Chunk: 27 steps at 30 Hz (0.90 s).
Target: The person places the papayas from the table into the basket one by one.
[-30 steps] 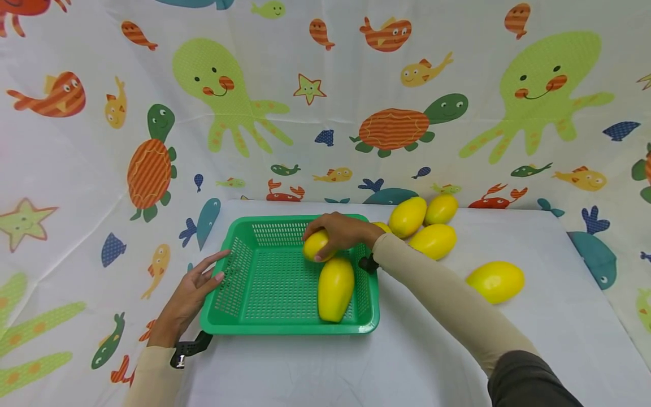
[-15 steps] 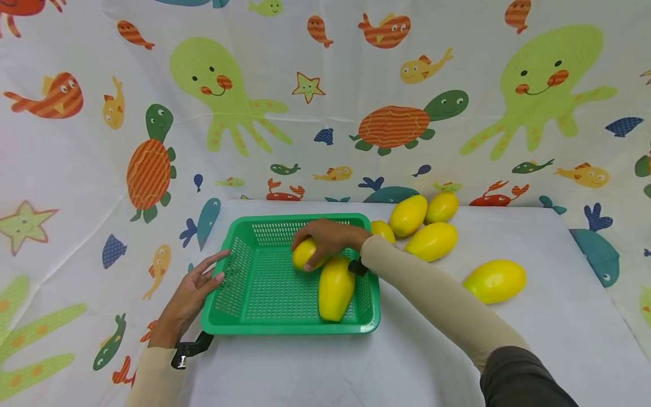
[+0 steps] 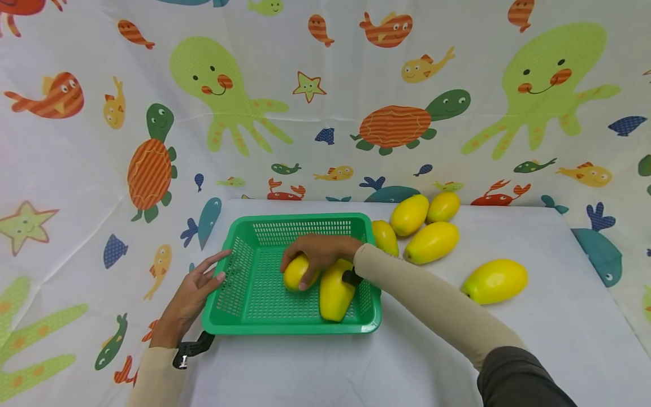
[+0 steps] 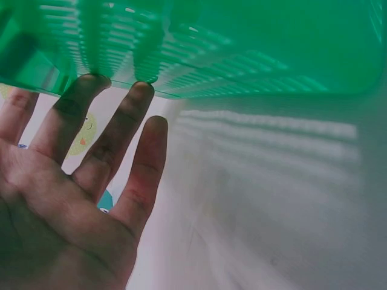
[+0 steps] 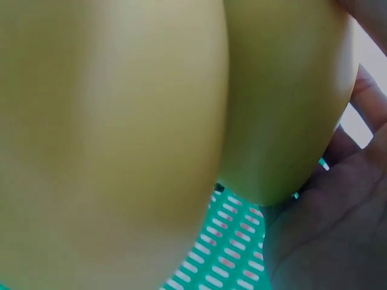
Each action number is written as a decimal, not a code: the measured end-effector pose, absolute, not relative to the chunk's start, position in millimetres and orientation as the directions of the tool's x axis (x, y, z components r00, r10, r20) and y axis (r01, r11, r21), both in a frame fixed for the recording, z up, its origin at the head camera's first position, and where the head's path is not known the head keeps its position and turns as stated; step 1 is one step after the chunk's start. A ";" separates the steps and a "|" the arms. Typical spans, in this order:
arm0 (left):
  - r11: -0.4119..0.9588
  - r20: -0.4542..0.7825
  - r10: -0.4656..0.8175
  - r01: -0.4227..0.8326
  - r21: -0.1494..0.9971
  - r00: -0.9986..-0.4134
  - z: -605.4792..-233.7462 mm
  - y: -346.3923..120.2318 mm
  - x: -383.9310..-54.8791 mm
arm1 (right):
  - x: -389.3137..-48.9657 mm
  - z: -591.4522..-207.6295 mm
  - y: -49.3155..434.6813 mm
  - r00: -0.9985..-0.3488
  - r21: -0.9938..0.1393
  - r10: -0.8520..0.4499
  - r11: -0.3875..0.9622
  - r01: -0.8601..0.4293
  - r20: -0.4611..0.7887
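A green plastic basket [image 3: 290, 329] with slotted walls stands on the table. Inside it, my right hand [image 3: 322, 249] grips a yellow mango [image 3: 295, 274] from above, fingers over the far side and thumb at the front. A second, longer mango [image 3: 335, 297] lies in the basket just right of it, partly under my wrist. In the right wrist view the held mango [image 5: 284, 103] is side by side with the other mango [image 5: 115, 139]. My left hand [image 3: 193, 294] rests at the basket's left rim, its fairly straight fingers [image 4: 121, 127] against the outer wall.
To the right of the basket, several more mangoes lie on the white table [image 3: 407, 362], among them one by the rim [image 3: 385, 237] and one [image 3: 432, 243] further right. A separate mango [image 3: 495, 281] sits beyond my right forearm. A sea-animal-print cloth [image 3: 325, 56] hangs behind.
My right hand has carried its mango left and toward the front inside the basket, away from the back right corner. The left hand has stayed at the rim.
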<state>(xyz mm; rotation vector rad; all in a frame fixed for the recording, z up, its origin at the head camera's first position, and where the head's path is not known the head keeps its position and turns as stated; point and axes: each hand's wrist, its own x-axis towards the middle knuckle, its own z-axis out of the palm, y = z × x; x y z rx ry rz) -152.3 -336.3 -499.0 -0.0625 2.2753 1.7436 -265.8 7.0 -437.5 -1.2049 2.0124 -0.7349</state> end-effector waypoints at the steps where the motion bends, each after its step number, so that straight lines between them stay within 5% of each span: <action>1: 0.274 -0.241 0.132 -0.198 0.941 -0.961 -499.0 -336.2 -152.3 | -264.8 -438.4 6.4 -0.337 -0.747 -0.905 0.410 -0.523 -0.261; 18: 0.258 -0.236 0.145 -0.193 0.947 -0.961 -499.1 -336.9 -154.4 | -249.9 -448.9 0.6 -0.161 -0.803 -0.937 0.348 -0.484 -0.309; 27: 0.259 -0.231 0.143 -0.188 0.947 -0.962 -500.9 -338.0 -152.1 | -244.0 -451.8 -2.3 -0.170 -0.765 -0.912 0.405 -0.500 -0.373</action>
